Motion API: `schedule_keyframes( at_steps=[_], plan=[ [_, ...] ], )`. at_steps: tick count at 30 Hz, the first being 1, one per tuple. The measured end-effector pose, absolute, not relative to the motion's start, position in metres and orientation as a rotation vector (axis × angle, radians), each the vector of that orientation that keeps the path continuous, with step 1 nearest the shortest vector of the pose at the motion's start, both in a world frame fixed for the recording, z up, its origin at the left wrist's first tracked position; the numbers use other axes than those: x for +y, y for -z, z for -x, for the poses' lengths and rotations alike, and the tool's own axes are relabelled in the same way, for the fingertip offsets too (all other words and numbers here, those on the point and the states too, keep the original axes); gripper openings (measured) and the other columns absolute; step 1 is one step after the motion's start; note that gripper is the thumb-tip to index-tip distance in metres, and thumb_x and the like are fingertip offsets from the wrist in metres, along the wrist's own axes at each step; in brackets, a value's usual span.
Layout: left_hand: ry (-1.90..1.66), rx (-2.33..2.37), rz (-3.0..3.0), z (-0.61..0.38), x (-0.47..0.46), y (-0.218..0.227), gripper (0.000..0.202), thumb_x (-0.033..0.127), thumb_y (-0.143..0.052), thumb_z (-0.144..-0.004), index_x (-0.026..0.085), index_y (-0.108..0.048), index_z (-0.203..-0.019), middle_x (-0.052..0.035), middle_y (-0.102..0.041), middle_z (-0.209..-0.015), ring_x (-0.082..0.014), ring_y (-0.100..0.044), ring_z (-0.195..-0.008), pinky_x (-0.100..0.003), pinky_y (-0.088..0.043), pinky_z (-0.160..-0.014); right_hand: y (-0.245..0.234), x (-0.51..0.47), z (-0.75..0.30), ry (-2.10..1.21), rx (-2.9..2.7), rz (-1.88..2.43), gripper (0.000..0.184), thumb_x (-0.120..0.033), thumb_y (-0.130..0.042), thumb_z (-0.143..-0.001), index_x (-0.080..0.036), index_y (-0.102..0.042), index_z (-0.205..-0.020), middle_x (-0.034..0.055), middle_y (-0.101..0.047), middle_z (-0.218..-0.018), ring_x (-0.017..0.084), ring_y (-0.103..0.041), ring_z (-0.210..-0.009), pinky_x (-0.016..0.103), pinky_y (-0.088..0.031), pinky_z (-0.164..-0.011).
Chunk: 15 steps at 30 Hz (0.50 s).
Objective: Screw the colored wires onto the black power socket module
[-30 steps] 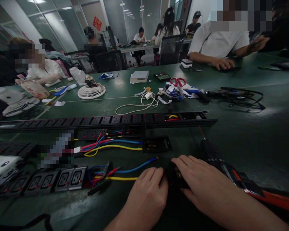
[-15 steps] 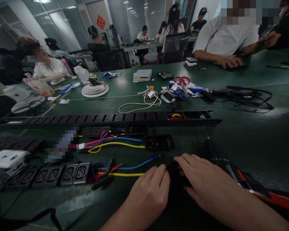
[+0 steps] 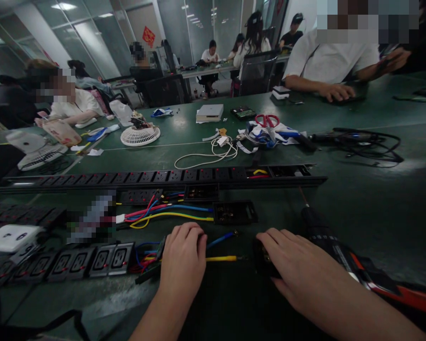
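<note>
My left hand point(image 3: 184, 258) is closed over a bundle of wires, its fingertips hidden. A blue wire point(image 3: 220, 239) with a ring-shaped metal end and a yellow wire point(image 3: 223, 259) come out on its right side. The wires lead left to a strip of black sockets point(image 3: 92, 258). In my right hand point(image 3: 291, 258) is a small black terminal box point(image 3: 260, 260), mostly covered by the fingers, with brass-coloured metal inside. A gap separates the yellow wire's end from the box.
A power screwdriver point(image 3: 337, 258) lies right of my right hand, bit pointing away. Beyond are another wired terminal box point(image 3: 234, 212), a long socket strip point(image 3: 145, 177), red-handled scissors point(image 3: 267, 121) and a white cable point(image 3: 199, 163). A co-worker's hand point(image 3: 339, 92) rests across the table.
My left hand has moved left from beside the terminal box to the wires near the socket strip. The yellow wire's end now shows. My right hand stays on the box.
</note>
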<state>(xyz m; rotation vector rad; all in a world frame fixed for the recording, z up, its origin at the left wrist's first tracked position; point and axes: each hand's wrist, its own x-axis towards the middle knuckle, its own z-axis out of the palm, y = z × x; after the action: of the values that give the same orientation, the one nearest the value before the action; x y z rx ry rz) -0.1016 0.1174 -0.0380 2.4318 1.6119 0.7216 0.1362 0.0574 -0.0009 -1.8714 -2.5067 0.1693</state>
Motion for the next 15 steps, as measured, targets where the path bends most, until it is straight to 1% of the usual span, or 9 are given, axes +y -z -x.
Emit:
schedule_keyframes(
  at_steps=[2,4,6,8,10,13,15],
  plan=[
    [-0.687,1.664,-2.430,0.101,0.117,0.038,0.010,0.014,-0.057,-0.091,0.018,-0.065,-0.096,-0.0070,-0.066,-0.104,-0.0282,-0.060,-0.095,-0.047,-0.049,-0.084,0.002,0.058,-0.136,-0.109,-2.495,1.817,0.063,0.001,-0.079,-0.056,-0.009,-0.066,-0.117,0.0109,-0.057,-0.109,0.027,-0.056,-0.097,0.052,-0.055,-0.085],
    [-0.738,1.679,-2.478,0.097,0.114,0.035,0.015,0.017,-0.058,-0.091,0.018,-0.065,-0.103,-0.0085,-0.065,-0.105,-0.0290,-0.060,-0.095,-0.046,-0.049,-0.084,0.003,0.057,-0.136,-0.054,-2.484,1.765,0.063,0.003,-0.078,-0.054,-0.008,-0.067,-0.115,0.0110,-0.058,-0.106,0.027,-0.057,-0.094,0.051,-0.056,-0.081],
    [-0.761,1.626,-2.573,0.088,0.110,0.030,0.018,0.019,-0.058,-0.091,0.018,-0.066,-0.108,-0.0083,-0.066,-0.098,-0.0284,-0.061,-0.090,-0.045,-0.050,-0.081,0.004,0.057,-0.136,-0.048,-2.480,1.774,0.061,0.004,-0.078,-0.055,-0.008,-0.068,-0.113,0.0107,-0.057,-0.105,0.026,-0.057,-0.093,0.051,-0.055,-0.081],
    [-0.646,1.506,-2.673,0.075,0.107,0.023,0.016,0.020,-0.056,-0.094,0.020,-0.068,-0.104,-0.0058,-0.067,-0.086,-0.0259,-0.063,-0.081,-0.040,-0.051,-0.074,0.004,0.057,-0.135,-0.108,-2.498,1.837,0.060,0.005,-0.077,-0.057,-0.009,-0.067,-0.115,0.0099,-0.057,-0.106,0.025,-0.055,-0.095,0.050,-0.054,-0.084],
    [-0.434,1.419,-2.694,0.061,0.108,0.017,0.012,0.020,-0.058,-0.093,0.021,-0.070,-0.096,-0.0039,-0.069,-0.079,-0.0237,-0.066,-0.072,-0.035,-0.052,-0.066,0.004,0.057,-0.134,-0.143,-2.527,1.881,0.061,0.006,-0.075,-0.060,-0.011,-0.067,-0.117,0.0092,-0.056,-0.108,0.025,-0.054,-0.096,0.050,-0.052,-0.087],
    [-0.199,1.428,-2.623,0.044,0.115,0.009,0.010,0.021,-0.061,-0.092,0.021,-0.070,-0.095,-0.0036,-0.071,-0.076,-0.0244,-0.069,-0.065,-0.032,-0.050,-0.056,0.005,0.055,-0.133,-0.015,-2.572,1.817,0.061,0.007,-0.073,-0.058,-0.010,-0.068,-0.117,0.0109,-0.057,-0.108,0.026,-0.054,-0.096,0.050,-0.052,-0.087],
    [-0.163,1.439,-2.584,0.039,0.121,0.008,0.009,0.022,-0.062,-0.092,0.021,-0.071,-0.092,-0.0038,-0.073,-0.077,-0.0253,-0.070,-0.065,-0.031,-0.049,-0.055,0.005,0.054,-0.131,0.092,-2.584,1.786,0.059,0.006,-0.071,-0.058,-0.009,-0.069,-0.115,0.0131,-0.058,-0.106,0.028,-0.056,-0.093,0.050,-0.054,-0.083]
  ],
)
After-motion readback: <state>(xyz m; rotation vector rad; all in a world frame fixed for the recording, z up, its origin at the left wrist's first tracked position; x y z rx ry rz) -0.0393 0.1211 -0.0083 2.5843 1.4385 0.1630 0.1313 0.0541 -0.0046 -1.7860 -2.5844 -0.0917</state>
